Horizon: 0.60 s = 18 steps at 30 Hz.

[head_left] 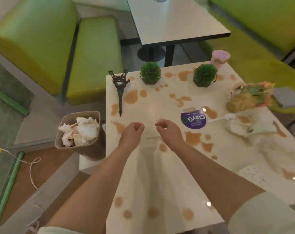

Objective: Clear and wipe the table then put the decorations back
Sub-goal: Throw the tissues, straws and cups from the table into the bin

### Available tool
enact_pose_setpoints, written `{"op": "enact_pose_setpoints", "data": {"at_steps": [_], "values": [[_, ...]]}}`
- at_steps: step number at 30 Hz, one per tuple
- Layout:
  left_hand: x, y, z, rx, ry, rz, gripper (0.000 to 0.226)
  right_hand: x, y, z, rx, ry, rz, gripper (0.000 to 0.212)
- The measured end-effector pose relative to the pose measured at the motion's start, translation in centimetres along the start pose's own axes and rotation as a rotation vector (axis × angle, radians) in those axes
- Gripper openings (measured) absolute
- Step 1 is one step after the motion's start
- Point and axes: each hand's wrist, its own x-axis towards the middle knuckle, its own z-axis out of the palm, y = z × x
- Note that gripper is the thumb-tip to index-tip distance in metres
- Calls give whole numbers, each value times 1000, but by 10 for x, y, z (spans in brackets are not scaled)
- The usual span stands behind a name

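Note:
The white table (143,174) is spotted with brown spills (131,97). My left hand (132,132) and right hand (168,130) hover side by side over its middle, fingers curled in toward the thumbs; I see nothing plainly between them. A thin wooden stick (153,137) lies on the table between the hands. Decorations stand along the far edge: a dark Eiffel tower model (120,88), two green ball plants in wire frames (150,73) (205,75), and a blurred flower basket (249,97) at the right.
A round purple ClayGo lid (193,119), a white plastic spoon (222,118), crumpled wrappers (244,128) and a pink cup (219,58) also sit on the table. A bin of used tissues (79,132) stands at its left edge. Green benches (94,56) and another table (173,19) lie beyond.

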Motion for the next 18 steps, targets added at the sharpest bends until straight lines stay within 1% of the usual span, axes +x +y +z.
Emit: {"op": "enact_pose_setpoints", "data": {"at_steps": [3, 4, 7, 9, 12, 14, 18], "values": [[-18, 27, 43, 32, -90, 52, 27, -10, 26, -45, 37, 67, 59, 19], [-31, 48, 73, 63, -134, 84, 26, -19, 45, -78, 53, 111, 85, 20], [-36, 62, 97, 86, -161, 122, 23, -24, 58, -100, 16, 151, 115, 20], [-48, 80, 133, 118, -209, 166, 25, -34, 79, -137, 44, 209, 159, 19], [-64, 102, 179, 95, -285, 200, 25, -42, 112, -183, 40, 272, 182, 20], [-72, 113, 206, 107, -300, 223, 25, -47, 131, -210, 29, 299, 198, 21], [-86, 131, 253, 104, -357, 221, 25, -53, 167, -253, -12, 349, 233, 23]]}}
